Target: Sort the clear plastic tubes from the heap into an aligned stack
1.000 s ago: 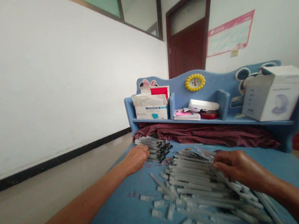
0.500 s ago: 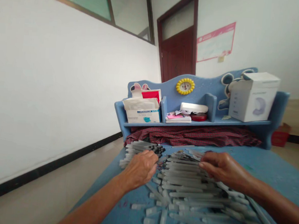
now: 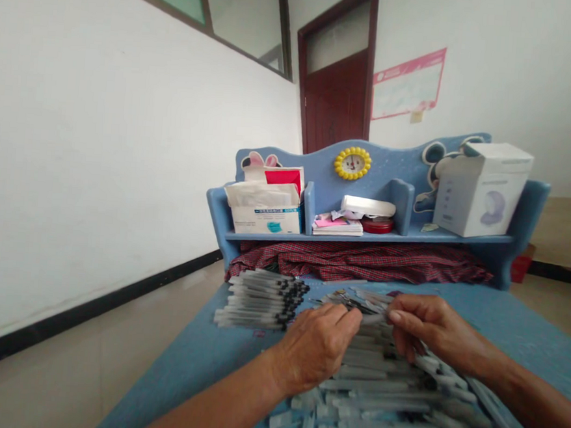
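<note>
Both of my hands are over the blue desk (image 3: 170, 388), closed near each other. A translucent pen (image 3: 374, 319) spans the gap between them. My right hand (image 3: 429, 325) pinches its right end between thumb and fingers. At its left end, the curled fingers of my left hand (image 3: 322, 347) meet it; their tips are partly hidden. Below and between the hands lies a spread of clear pen barrels (image 3: 376, 386), with short clear caps (image 3: 283, 422) at the front. To the left, a stack of pens (image 3: 255, 300) lies with black ends pointing right.
Behind the desk's work area stands a blue shelf (image 3: 411, 236) holding a mask box (image 3: 266, 212), a white carton (image 3: 482, 192) and a red round tin (image 3: 376, 226). A plaid cloth (image 3: 360, 261) is tucked underneath. Thin metallic pieces (image 3: 352, 300) lie behind my hands.
My left hand has moved right, from beside the black-ended pen stack to the pen at my right hand. My right hand stays nearly in place. The view has shifted slightly.
</note>
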`<state>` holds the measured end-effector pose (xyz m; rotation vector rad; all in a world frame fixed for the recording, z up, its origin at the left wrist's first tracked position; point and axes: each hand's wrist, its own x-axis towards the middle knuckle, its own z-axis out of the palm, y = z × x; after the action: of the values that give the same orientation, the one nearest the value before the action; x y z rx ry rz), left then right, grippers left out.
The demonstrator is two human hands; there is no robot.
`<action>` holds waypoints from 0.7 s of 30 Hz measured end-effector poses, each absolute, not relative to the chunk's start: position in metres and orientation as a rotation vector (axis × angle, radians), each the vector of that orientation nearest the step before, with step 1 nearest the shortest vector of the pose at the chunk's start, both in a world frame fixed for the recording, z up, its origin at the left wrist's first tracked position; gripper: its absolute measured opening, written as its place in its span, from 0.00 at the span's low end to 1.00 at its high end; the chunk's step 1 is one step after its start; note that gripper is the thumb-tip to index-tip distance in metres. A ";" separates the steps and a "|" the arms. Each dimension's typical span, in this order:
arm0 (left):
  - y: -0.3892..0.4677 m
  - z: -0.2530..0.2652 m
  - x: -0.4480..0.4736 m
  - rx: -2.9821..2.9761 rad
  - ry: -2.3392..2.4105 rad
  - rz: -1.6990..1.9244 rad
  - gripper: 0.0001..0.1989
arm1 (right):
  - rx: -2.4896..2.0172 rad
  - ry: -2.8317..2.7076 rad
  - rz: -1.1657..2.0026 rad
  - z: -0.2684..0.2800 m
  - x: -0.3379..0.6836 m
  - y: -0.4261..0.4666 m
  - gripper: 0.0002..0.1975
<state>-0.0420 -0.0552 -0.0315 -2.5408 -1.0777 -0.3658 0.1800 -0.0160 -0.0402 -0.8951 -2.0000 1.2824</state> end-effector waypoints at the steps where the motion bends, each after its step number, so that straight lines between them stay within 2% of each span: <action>1: -0.053 -0.031 -0.042 -2.546 -1.051 -0.360 0.06 | -0.871 -2.001 1.285 -0.040 0.181 -0.014 0.21; 11: -0.048 -0.042 -0.044 -2.522 -0.972 -0.454 0.09 | -0.910 -2.011 1.193 -0.038 0.184 -0.003 0.22; 14: -0.047 -0.042 -0.044 -2.487 -0.924 -0.530 0.09 | -0.844 -1.930 1.287 -0.035 0.185 -0.003 0.18; 17: -0.048 -0.040 -0.043 -2.467 -0.898 -0.590 0.09 | -0.788 -1.873 1.386 -0.031 0.186 -0.004 0.18; 21: -0.048 -0.038 -0.041 -2.434 -0.893 -0.644 0.10 | -0.854 -1.901 1.274 -0.030 0.185 -0.004 0.17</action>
<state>-0.0407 -0.0483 -0.0376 -2.4343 -0.8927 -0.6440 0.1851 -0.0042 -0.0299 -0.8544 -1.9006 1.2739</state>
